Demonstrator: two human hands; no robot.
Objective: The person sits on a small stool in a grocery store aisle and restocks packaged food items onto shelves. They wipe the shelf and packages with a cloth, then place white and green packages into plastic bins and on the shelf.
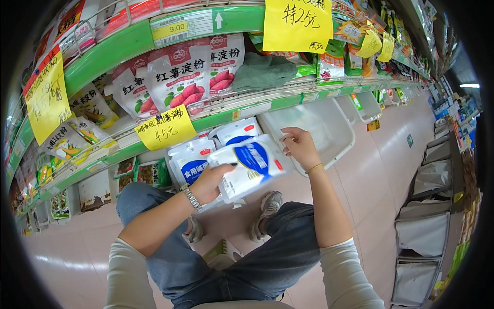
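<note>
My left hand point(211, 181), with a metal watch on the wrist, grips the near left edge of a white and blue plastic pouch point(247, 166) printed as edible alkali powder. The pouch is tilted and slightly blurred. Just off its right end is my right hand point(296, 145), fingers curled; whether it touches the pouch or pinches anything small cannot be told. Similar white and blue pouches point(190, 160) stand beneath and behind the held one, below the shelf edge. A whitish plastic bin point(316, 123) lies under and beyond my right hand.
Sweet potato starch pouches point(179, 77) and a crumpled green cloth point(264, 71) occupy the shelf above. Yellow handwritten price cards point(166, 129) hang from its green rail point(208, 119). My knees and shoes flank the floor below. Another shelf with whitish bins point(424, 231) runs along the right.
</note>
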